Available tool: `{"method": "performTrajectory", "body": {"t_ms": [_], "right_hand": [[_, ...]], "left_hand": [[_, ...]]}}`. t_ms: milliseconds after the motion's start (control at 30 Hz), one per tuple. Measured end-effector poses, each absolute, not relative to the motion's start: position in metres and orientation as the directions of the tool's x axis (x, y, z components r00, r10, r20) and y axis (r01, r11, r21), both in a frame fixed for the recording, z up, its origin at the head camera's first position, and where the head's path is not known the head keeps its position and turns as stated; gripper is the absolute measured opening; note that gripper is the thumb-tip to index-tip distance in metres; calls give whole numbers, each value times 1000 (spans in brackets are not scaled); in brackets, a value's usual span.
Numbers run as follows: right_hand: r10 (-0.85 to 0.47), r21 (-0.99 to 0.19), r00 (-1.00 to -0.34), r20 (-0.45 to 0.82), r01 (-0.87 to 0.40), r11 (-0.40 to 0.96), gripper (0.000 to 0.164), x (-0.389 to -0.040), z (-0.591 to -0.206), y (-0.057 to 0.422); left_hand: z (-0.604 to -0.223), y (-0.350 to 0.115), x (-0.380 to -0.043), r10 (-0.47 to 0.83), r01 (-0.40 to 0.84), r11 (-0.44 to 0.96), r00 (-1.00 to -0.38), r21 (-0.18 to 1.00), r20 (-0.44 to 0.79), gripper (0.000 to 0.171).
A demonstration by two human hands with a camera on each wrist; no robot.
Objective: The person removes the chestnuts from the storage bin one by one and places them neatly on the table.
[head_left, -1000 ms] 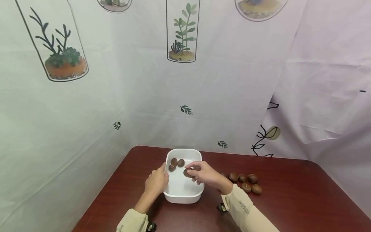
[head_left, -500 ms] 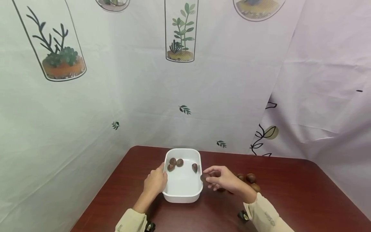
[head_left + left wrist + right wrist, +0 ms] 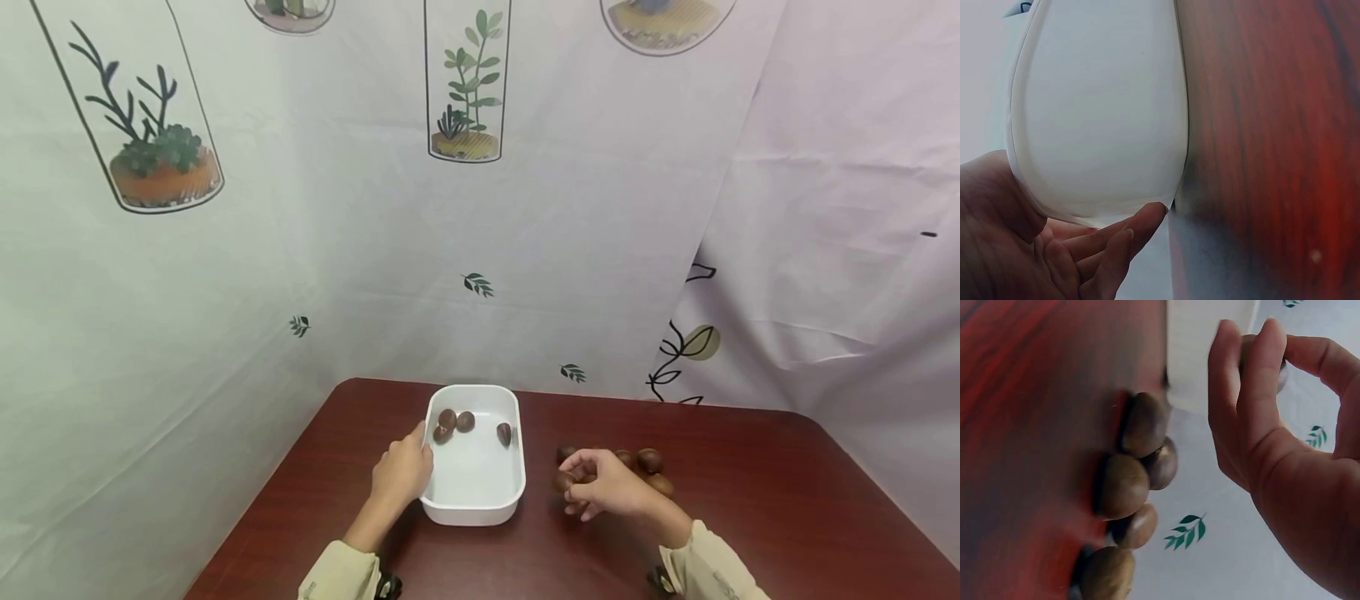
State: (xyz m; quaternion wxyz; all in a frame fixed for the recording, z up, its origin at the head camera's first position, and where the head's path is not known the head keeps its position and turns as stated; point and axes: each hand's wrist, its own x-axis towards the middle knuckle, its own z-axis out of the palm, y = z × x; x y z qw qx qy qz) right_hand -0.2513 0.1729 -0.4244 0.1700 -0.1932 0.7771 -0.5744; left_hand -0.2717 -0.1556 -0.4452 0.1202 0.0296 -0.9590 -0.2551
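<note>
A white rectangular tray (image 3: 472,479) stands on the table, with several brown chestnuts (image 3: 466,421) inside, grouped at the back left and one at the right wall. My left hand (image 3: 402,471) grips the tray's left side; in the left wrist view its fingers (image 3: 1119,244) bend against the outer wall. My right hand (image 3: 611,485) is to the right of the tray and pinches a chestnut (image 3: 564,481) between thumb and fingers. That chestnut is partly hidden behind the fingers in the right wrist view. More chestnuts (image 3: 1124,487) lie beside this hand, some of them covered by it in the head view.
The dark red table (image 3: 720,467) extends right of the loose chestnuts and in front of the tray. A pale cloth (image 3: 375,217) printed with plants hangs behind the table and along both sides.
My right hand has moved right, from over the tray to beside the loose chestnuts, with a chestnut held. The chestnut at the tray's right wall has come into view. My left hand stays put.
</note>
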Motion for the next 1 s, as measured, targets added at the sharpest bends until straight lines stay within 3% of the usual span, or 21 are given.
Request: {"method": "performTrajectory", "body": {"t_ms": [433,1000], "right_hand": [[-443,-919,-894,-60,-124,374,27,-245,-446,181],[-420,-928,-907,-38,-125,352,27,-243,-452,183]], "left_hand": [[-442,-155,-271,-117,7,870,-968,493,220,47],[-446,-155,-273,-119,8,868,-968,496,222,47]]}}
